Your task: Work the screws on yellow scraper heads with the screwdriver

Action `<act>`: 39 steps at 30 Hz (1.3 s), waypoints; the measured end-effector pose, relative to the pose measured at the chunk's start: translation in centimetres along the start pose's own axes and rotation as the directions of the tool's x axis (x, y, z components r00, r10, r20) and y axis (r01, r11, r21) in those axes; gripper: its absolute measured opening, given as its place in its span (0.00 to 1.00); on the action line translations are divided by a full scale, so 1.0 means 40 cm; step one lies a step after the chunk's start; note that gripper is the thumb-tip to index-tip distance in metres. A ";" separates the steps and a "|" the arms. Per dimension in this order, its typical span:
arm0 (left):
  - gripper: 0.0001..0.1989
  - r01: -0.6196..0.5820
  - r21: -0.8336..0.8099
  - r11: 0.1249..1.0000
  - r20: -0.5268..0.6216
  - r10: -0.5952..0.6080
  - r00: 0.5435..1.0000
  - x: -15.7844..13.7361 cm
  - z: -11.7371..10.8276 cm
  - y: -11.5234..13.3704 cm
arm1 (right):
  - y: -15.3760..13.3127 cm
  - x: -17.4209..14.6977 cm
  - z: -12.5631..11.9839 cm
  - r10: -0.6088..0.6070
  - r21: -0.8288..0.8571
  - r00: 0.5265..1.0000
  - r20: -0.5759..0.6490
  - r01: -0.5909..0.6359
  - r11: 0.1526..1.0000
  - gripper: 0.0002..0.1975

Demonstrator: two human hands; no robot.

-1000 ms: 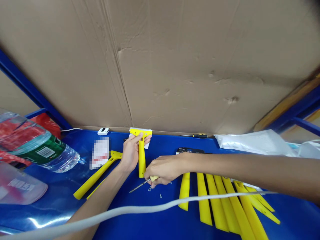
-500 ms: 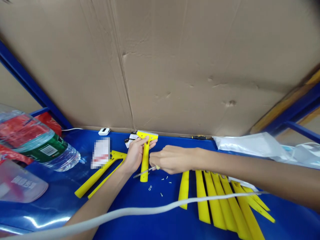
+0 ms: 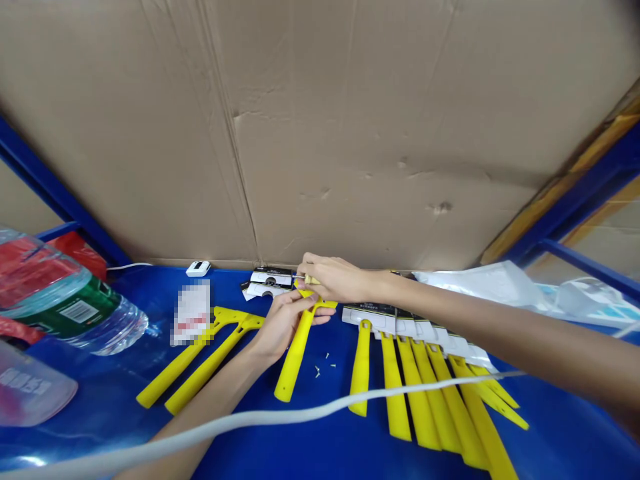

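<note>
My left hand grips a yellow scraper just below its head, with the long handle slanting down towards me. Above it, my right hand is closed around a small screwdriver with a pale yellow handle. Its thin shaft points left, over the scraper's head. My right fingers cover much of that head, so I cannot tell whether the tool touches it. Several small screws lie on the blue table below the hands. Two more yellow scrapers lie to the left of my left forearm.
On the right lies a row of yellow scrapers with white-and-black card sleeves. A white cable crosses in front. At left are a large water bottle and a plastic cup. Cardboard stands behind.
My right hand has risen from beside the scraper's handle up to its head, bringing the screwdriver along. The scraper has tilted, its handle end now nearer me. The view has shifted slightly.
</note>
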State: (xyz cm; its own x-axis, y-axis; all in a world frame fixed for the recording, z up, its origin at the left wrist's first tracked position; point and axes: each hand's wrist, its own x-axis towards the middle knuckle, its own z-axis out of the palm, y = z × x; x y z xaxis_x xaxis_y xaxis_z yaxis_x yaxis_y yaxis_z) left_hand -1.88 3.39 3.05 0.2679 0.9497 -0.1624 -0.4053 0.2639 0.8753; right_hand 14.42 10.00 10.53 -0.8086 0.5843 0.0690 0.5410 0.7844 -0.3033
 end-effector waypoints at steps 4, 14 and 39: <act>0.06 0.019 0.007 1.000 -0.014 -0.019 1.000 -0.003 0.006 -0.001 | 0.002 0.002 0.006 0.061 0.098 0.998 -0.029 -0.057 0.994 0.05; 0.11 0.004 0.065 0.998 0.108 -0.011 0.994 -0.013 0.010 -0.007 | 0.010 -0.028 0.015 0.269 0.493 0.961 0.069 -0.267 0.828 0.11; 0.44 -0.405 0.563 0.720 0.071 0.446 0.892 -0.072 0.053 -0.025 | 0.009 -0.206 0.014 0.460 0.769 0.888 0.030 -0.314 0.556 0.16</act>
State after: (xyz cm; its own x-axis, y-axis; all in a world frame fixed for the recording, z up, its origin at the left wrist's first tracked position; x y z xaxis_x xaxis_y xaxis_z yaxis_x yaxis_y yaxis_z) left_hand -0.40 0.03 3.59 0.1202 0.9532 0.2776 0.0919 -0.2891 0.9529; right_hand 21.15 5.33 9.34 -0.4760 0.8729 -0.1070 0.3774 0.0928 -0.9214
